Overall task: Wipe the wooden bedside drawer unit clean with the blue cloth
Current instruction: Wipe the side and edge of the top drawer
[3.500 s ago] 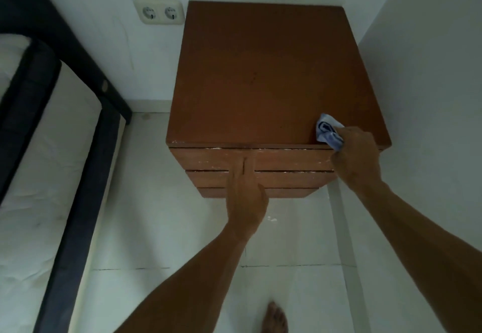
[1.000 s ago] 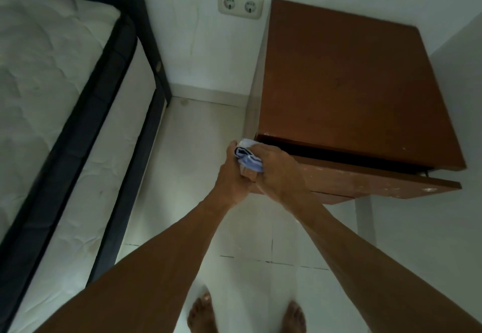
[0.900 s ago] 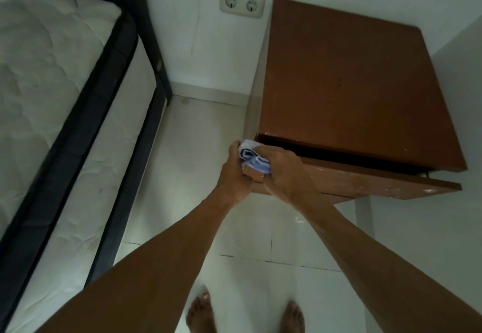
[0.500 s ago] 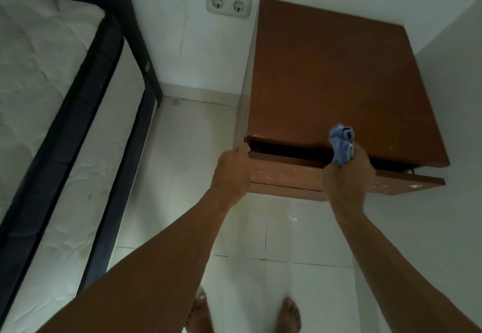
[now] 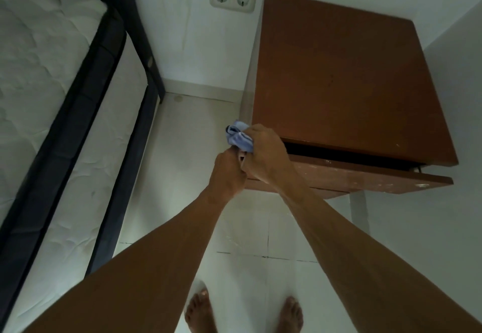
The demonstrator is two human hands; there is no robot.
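Dim, cool indoor light; soft shadows, wide-angle bending at the edges, focus fairly sharp throughout

Cannot make out the fingertips of the left hand (image 5: 228,173) behind the right hand (image 5: 266,155), part of the crumpled light-blue cloth (image 5: 238,137) inside that fist, or the open brown wooden drawer's (image 5: 352,176) dark inside.
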